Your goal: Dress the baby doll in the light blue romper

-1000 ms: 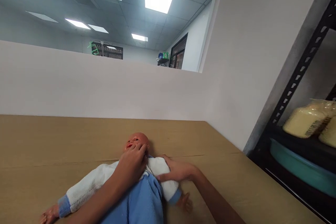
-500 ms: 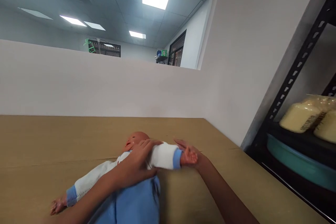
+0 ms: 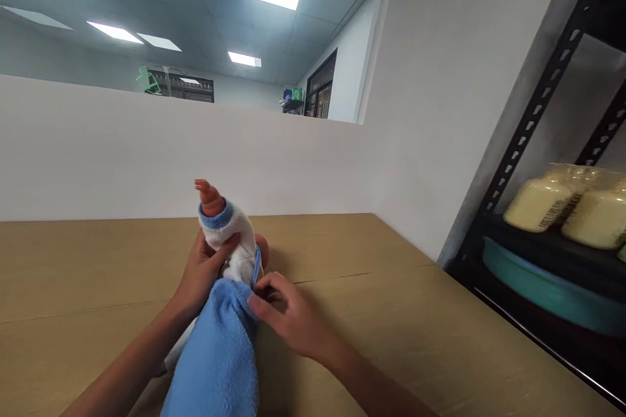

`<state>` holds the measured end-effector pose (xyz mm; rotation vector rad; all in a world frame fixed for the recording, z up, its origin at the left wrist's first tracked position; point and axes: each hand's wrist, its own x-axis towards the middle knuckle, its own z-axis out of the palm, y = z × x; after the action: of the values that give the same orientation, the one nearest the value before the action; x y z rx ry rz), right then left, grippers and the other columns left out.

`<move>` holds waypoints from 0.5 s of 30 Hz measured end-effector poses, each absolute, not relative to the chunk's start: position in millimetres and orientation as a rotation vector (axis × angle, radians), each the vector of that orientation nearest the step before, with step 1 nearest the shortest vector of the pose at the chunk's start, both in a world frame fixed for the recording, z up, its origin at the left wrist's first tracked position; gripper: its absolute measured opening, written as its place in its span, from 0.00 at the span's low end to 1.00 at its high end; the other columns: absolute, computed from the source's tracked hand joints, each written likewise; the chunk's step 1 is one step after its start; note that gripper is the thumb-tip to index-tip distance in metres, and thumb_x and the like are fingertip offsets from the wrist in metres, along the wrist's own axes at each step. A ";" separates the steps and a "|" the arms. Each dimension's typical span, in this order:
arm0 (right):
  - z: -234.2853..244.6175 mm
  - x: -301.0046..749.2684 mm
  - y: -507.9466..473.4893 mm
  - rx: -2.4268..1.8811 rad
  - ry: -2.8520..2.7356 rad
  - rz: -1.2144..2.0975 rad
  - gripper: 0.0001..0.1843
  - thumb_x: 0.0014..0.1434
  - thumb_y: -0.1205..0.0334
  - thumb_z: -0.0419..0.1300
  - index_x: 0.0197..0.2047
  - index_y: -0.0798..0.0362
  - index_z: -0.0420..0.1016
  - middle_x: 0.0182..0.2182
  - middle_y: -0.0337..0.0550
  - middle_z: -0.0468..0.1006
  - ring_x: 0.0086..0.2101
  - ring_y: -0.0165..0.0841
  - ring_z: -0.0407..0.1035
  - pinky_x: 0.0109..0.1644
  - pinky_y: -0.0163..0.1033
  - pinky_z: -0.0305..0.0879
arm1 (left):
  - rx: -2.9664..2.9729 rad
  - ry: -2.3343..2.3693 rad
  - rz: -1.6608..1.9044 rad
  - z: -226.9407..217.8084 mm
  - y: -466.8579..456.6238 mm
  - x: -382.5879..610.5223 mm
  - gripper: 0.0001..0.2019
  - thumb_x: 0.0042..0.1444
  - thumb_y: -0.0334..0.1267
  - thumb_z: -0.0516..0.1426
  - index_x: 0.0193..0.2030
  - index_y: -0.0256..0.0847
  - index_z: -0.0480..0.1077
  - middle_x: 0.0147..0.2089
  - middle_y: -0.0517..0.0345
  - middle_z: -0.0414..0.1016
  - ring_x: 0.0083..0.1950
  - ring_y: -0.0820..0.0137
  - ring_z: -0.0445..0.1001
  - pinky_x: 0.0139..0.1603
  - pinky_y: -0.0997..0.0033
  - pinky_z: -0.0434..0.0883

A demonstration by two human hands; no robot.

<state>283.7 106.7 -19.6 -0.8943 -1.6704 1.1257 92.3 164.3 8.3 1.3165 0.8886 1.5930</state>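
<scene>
A baby doll [image 3: 229,313] in a white top and blue fleece trousers lies on the tan table [image 3: 391,313], turned onto its side. One white sleeve with a blue cuff [image 3: 215,218] points up, the doll's small hand showing above it. My left hand [image 3: 203,270] is wrapped round that raised sleeve from the left. My right hand [image 3: 286,316] pinches the edge of the blue garment at the doll's chest. Most of the doll's head is hidden behind the sleeve.
A white partition [image 3: 122,150] runs along the far edge of the table, meeting a white wall at the right. To the right stands a black metal shelf [image 3: 542,98] holding pale yellow jars [image 3: 535,205] and a teal tray [image 3: 548,287].
The doll has been rolled from its back onto its side. Its arm, stretched out to the right before, now points up in my left hand. My right hand moved to the doll's chest.
</scene>
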 end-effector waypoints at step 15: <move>-14.0 289.2 112.9 -0.986 -1.775 0.656 0.14 0.74 0.56 0.53 0.47 0.46 0.81 0.42 0.41 0.84 0.40 0.39 0.75 0.50 0.45 0.64 | 1.267 0.747 1.358 -6.6 157.0 107.7 0.28 0.55 0.52 0.73 0.55 0.40 0.74 0.48 0.53 0.85 0.49 0.58 0.81 0.47 0.67 0.75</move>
<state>289.2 112.9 -14.0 -0.9861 -1.7755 0.6564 107.7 157.0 -6.6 1.2669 0.7470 1.3583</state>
